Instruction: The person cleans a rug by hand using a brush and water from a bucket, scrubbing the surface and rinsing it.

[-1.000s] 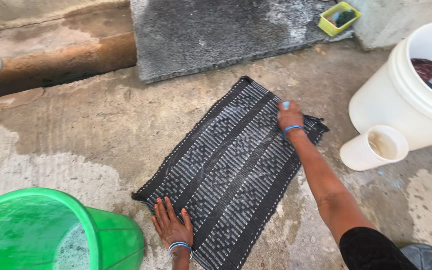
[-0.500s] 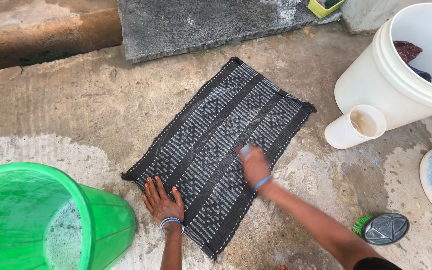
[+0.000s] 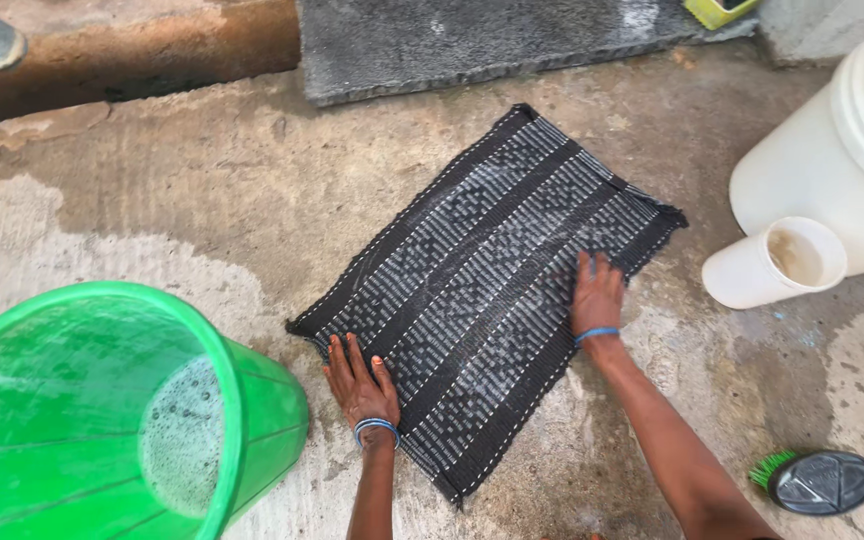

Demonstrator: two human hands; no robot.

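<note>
Fingers of both hands lie flat and spread, gripping nothing, on the black woven mat [image 3: 482, 290] spread on wet concrete. Beside its near-left corner stands the green bucket [image 3: 252, 420]. Left hand [image 3: 360, 380] pins that corner; right hand [image 3: 597, 295] presses its right side, seemingly mid-scrub.
</note>
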